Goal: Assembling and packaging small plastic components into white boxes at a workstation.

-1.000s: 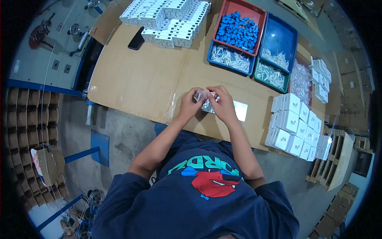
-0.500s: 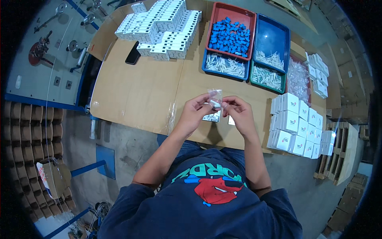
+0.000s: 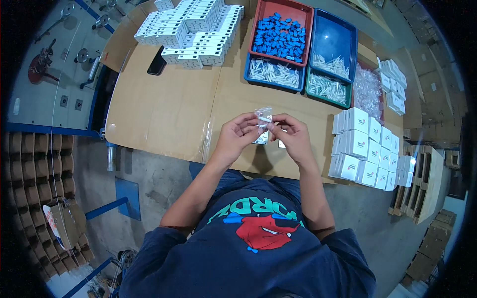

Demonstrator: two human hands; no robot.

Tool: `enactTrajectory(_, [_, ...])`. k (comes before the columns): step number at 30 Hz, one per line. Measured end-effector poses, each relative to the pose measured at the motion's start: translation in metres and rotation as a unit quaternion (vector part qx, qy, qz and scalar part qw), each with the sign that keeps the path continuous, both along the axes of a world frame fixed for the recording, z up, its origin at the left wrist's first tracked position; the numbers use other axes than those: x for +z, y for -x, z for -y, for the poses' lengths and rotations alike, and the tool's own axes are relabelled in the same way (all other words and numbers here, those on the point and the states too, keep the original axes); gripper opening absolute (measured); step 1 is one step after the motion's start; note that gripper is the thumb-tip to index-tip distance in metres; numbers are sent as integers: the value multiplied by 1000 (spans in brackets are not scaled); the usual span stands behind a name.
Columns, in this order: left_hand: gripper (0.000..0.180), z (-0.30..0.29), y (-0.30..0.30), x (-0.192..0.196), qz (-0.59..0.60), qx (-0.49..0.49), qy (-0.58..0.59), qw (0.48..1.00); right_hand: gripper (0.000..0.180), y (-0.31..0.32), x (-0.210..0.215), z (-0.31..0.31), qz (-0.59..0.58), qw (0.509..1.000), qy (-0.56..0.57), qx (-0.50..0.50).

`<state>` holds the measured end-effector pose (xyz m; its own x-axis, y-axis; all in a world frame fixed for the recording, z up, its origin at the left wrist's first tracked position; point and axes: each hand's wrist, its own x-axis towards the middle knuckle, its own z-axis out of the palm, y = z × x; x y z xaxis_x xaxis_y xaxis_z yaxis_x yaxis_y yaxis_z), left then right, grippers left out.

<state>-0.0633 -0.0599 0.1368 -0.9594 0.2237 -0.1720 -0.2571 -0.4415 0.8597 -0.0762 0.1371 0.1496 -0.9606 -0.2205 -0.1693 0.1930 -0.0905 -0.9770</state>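
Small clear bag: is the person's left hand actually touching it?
Touching. The head view shows the left hand pinching the small clear bag near its lower part, with no gap between them.

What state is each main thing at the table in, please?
Clear bag, held raised, white contents visible
Left hand, pinching bag
Right hand, pinching bag
Red tray, heaped with blue parts
Upper blue tray, partly filled
Green tray, partly covered
Phone, lying flat
White boxes, stacked
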Motion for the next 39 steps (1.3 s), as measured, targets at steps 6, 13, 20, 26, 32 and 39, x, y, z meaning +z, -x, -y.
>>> enactTrajectory(6, [37, 2, 5, -5, -6, 0, 32, 999, 22, -2, 7, 4, 9, 1000, 2, -2])
enactTrajectory(13, [36, -5, 1, -6, -16, 32, 29, 999, 19, 1, -1, 2, 30, 999, 20, 11])
enactTrajectory(20, [34, -9, -2, -6, 15, 71, 31, 997, 15, 1, 0, 4, 45, 998, 37, -12])
enactTrajectory(26, [30, -6, -2, -3, 14, 63, 54, 996, 15, 0, -2, 4, 11, 1000, 25, 16])
enactTrajectory(32, [30, -7, -2, -3, 2, 64, 56, 996, 18, 3, -4, 1, 65, 996, 62, 1])
enactTrajectory(39, [30, -10, -4, -5, -17, 49, 59, 997, 19, 3, -4, 2, 69, 997, 40, -17])
